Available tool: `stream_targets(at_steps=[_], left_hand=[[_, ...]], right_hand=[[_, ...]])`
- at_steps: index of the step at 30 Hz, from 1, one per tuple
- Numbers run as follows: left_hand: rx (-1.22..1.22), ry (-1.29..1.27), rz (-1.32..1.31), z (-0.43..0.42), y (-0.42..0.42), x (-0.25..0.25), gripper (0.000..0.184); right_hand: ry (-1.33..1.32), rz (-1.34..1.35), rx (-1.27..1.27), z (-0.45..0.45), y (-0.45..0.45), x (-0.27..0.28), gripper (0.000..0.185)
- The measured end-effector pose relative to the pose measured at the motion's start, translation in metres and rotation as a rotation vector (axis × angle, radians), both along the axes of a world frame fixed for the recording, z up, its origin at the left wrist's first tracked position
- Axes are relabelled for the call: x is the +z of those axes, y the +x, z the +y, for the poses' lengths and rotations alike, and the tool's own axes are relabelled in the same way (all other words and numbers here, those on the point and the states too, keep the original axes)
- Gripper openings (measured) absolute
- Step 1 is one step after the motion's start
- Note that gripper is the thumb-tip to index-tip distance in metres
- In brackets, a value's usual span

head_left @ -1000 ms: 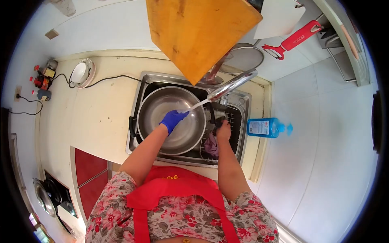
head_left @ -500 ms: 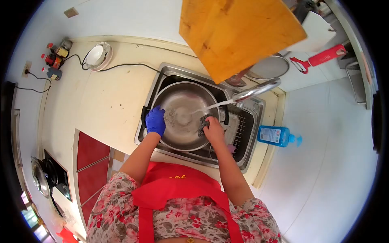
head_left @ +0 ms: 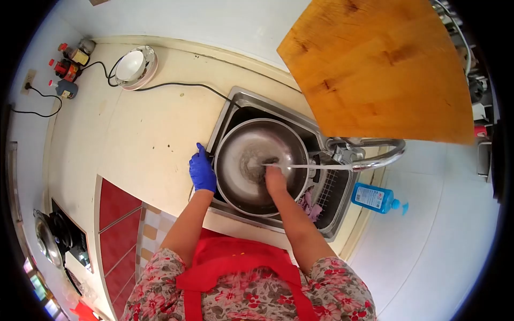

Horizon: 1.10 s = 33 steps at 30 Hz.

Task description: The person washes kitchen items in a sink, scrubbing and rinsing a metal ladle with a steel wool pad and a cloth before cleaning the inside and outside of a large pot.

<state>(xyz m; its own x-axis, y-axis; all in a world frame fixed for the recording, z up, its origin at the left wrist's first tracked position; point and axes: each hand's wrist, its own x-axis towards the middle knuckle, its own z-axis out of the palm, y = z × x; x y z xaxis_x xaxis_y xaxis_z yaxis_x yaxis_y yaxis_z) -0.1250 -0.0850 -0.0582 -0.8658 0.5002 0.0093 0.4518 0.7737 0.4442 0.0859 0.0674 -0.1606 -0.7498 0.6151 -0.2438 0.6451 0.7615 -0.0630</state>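
A wide steel pan with dark side handles sits in the double sink, a little cloudy water at its bottom. My left hand, in a blue glove, is closed at the pan's left handle, which it mostly hides. Inside the pan, my bare right hand presses a dark steel wool scrubber near the middle of the bottom; the fingers partly cover it. Water from the curved faucet streams across into the pan, over the right hand.
A large wooden board juts out above the sink's back right. A blue soap bottle stands on the right edge. A wire rack and purple cloth lie in the right basin. Stacked bowls and a black cord are on the counter.
My left hand has shifted from the pan's inner rim out to its left handle. My right hand has moved the scrubber from the right side toward the pan's middle. The view has tilted.
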Motion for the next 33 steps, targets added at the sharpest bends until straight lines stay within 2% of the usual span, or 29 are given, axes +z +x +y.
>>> stream_targets(at_steps=[1, 2, 4, 5, 7, 9, 11, 14, 16, 17, 21, 22, 23, 24, 25, 26, 28, 29, 30, 31, 32, 33], left_hand=[[-0.028, -0.026, -0.027, 0.0, 0.0, 0.0, 0.059], [-0.054, -0.052, -0.05, -0.001, -0.003, 0.0, 0.061], [-0.087, 0.04, -0.069, -0.004, -0.006, -0.007, 0.063], [-0.088, 0.074, -0.06, -0.005, -0.005, -0.008, 0.063], [-0.094, 0.12, -0.056, -0.002, -0.003, -0.004, 0.065], [-0.087, 0.128, -0.046, 0.0, -0.004, -0.006, 0.065], [-0.081, 0.132, -0.05, -0.003, -0.002, -0.007, 0.065], [-0.043, 0.134, -0.056, 0.003, -0.004, -0.003, 0.064], [-0.027, 0.075, -0.111, 0.005, -0.006, 0.004, 0.062], [-0.032, 0.077, -0.059, 0.005, -0.005, 0.001, 0.06], [-0.04, -0.004, 0.076, 0.015, -0.005, 0.018, 0.056], [-0.045, -0.001, 0.074, 0.018, -0.004, 0.022, 0.056], [-0.136, 0.067, 0.073, 0.019, -0.003, 0.026, 0.054], [-0.229, 0.134, 0.073, 0.02, -0.002, 0.028, 0.051], [-0.3, 0.248, 0.155, 0.022, 0.005, 0.023, 0.038], [-0.305, 0.247, 0.157, 0.023, 0.014, 0.017, 0.038], [-0.526, 0.19, 0.02, 0.028, 0.03, 0.014, 0.028], [-0.534, 0.191, 0.023, 0.031, 0.037, 0.012, 0.028], [-0.635, 0.014, -0.074, 0.036, 0.043, 0.014, 0.022], [-0.73, -0.166, -0.172, 0.042, 0.049, 0.017, 0.019], [-0.736, -0.162, -0.168, 0.047, 0.058, 0.019, 0.019], [-0.664, -0.101, -0.256, 0.053, 0.067, 0.021, 0.02]], right_hand=[[-0.127, 0.019, -0.098, 0.015, -0.003, 0.012, 0.029], [-0.126, 0.019, -0.098, 0.027, -0.01, 0.021, 0.029], [0.008, 0.084, -0.35, 0.048, -0.03, 0.029, 0.017], [0.005, 0.084, -0.349, 0.053, -0.047, 0.027, 0.017], [-0.181, 0.53, -0.501, 0.051, -0.086, 0.022, 0.018], [-0.162, 0.489, -0.264, 0.025, -0.121, 0.008, 0.029], [-0.218, 0.424, -0.101, -0.016, -0.129, 0.022, 0.032], [-0.335, 0.276, -0.099, -0.045, -0.086, 0.03, 0.034], [-0.368, 0.193, -0.149, -0.036, -0.069, 0.05, 0.034], [-0.408, 0.116, -0.191, -0.032, -0.061, 0.061, 0.034], [-0.229, 0.291, -0.132, -0.025, -0.038, 0.079, 0.029], [-0.296, 0.305, -0.259, -0.024, -0.033, 0.082, 0.024], [-0.366, 0.321, -0.387, -0.025, -0.029, 0.085, 0.021], [-0.367, 0.324, -0.392, -0.025, -0.024, 0.091, 0.021], [-0.341, 0.289, -0.436, -0.024, -0.018, 0.099, 0.02], [-0.315, 0.253, -0.478, -0.022, -0.012, 0.108, 0.019], [-0.327, 0.233, -0.505, -0.019, -0.002, 0.122, 0.019], [-0.34, 0.208, -0.529, -0.018, 0.003, 0.126, 0.019], [-0.336, 0.214, -0.534, -0.016, 0.01, 0.124, 0.019], [-0.235, 0.327, -0.43, -0.013, 0.016, 0.117, 0.018], [-0.134, 0.436, -0.324, -0.01, 0.024, 0.112, 0.019], [-0.127, 0.441, -0.328, -0.009, 0.028, 0.114, 0.019]])
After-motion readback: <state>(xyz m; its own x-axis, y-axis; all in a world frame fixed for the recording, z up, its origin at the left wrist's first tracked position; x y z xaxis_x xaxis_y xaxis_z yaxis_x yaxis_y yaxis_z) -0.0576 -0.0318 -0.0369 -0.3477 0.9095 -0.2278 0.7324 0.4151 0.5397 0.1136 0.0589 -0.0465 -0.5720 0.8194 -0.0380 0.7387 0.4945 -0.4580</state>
